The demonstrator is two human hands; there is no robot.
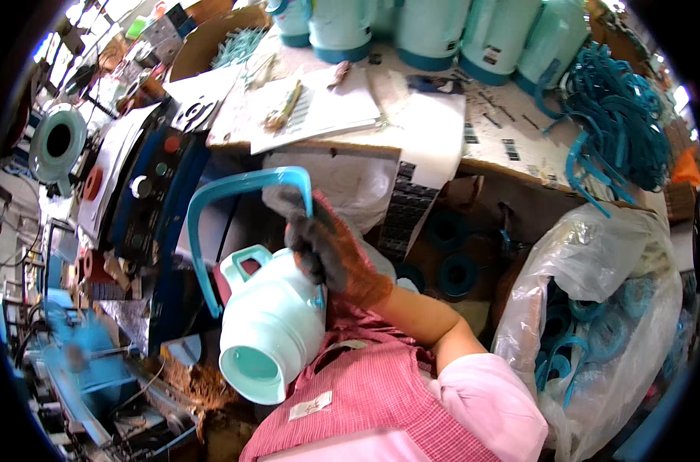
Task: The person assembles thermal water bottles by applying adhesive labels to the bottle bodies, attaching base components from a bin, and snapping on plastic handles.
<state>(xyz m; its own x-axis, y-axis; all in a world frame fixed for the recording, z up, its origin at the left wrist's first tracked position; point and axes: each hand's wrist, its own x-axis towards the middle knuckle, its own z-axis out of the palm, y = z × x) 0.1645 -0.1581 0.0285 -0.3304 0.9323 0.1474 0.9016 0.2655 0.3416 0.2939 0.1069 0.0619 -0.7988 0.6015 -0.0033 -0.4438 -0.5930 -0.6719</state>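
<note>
A pale mint plastic jug (277, 331) is tilted in front of my checked apron, its round mouth facing down and to the left. It has a moulded side handle (244, 264) and a small peg on its right side. Over it arches a U-shaped blue carrying handle (246, 181); one end hangs left of the jug. My right hand (338, 250), in a dark grey and orange glove, is closed around the handle's other end, just above the jug. I cannot make out my left hand; the jug may hide it.
Mint jugs (434, 35) with blue bases line the bench (500, 127) beyond papers (334, 100). Blue straps (619, 115) spill over its right edge. Below stands a clear plastic bag (596, 246) of blue ring-shaped parts. A control box (146, 189) with knobs is at left.
</note>
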